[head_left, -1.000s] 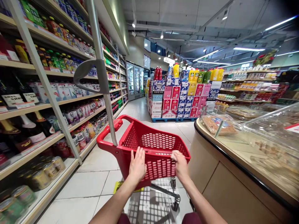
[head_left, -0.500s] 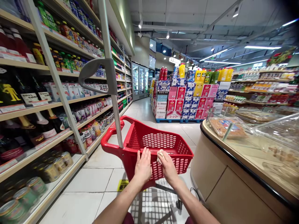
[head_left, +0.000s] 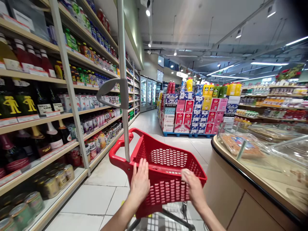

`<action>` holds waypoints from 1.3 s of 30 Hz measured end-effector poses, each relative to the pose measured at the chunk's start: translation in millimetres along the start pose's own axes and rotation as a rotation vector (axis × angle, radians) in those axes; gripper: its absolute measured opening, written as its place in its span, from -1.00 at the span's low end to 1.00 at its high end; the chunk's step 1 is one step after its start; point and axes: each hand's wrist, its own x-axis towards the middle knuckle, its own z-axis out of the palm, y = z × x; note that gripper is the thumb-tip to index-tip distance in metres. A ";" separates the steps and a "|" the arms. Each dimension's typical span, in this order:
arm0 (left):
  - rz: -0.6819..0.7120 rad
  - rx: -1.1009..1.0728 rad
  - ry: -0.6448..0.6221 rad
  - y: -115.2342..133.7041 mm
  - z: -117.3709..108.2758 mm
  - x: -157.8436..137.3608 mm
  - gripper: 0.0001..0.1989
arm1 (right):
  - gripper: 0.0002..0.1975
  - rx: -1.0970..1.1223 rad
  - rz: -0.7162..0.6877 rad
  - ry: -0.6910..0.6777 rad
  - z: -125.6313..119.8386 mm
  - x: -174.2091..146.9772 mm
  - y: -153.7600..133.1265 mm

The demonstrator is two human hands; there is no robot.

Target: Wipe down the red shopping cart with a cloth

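A red plastic shopping cart (head_left: 166, 192) with slotted basket walls stands directly before me. On the near side of its basket rests my left hand (head_left: 140, 179), palm down with fingers stretched out. Farther right along the same rim, my right hand (head_left: 194, 186) is closed around a small whitish cloth (head_left: 184, 175), which is partly hidden and slightly blurred. A metal pole (head_left: 124, 51) rises from the cart's handle end and carries a grey looped handle (head_left: 114, 93).
Shelves of bottles and cans (head_left: 79, 110) run along the left. A rounded glass-topped display counter (head_left: 231, 173) stands close on the right. Stacked drink cartons (head_left: 192, 112) on a blue pallet stand ahead, with glass-door coolers (head_left: 147, 93) beyond.
My right hand has slid right along the basket rim with the cloth, moving away from my left hand. My left hand stays flat on the cart's side. The view has tilted upward.
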 end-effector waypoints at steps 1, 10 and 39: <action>-0.032 0.018 0.016 -5.9 0.0 -0.9 -0.40 | -0.51 -0.037 0.087 0.055 -1.6 0.2 12.4; 0.016 0.025 0.136 -16.0 9.0 -7.1 -0.43 | -0.37 0.115 -0.178 -0.009 39.4 17.7 -74.6; -0.045 0.038 0.145 -78.1 10.5 -24.8 -0.46 | -0.50 0.269 -0.107 -0.133 54.3 79.8 -149.6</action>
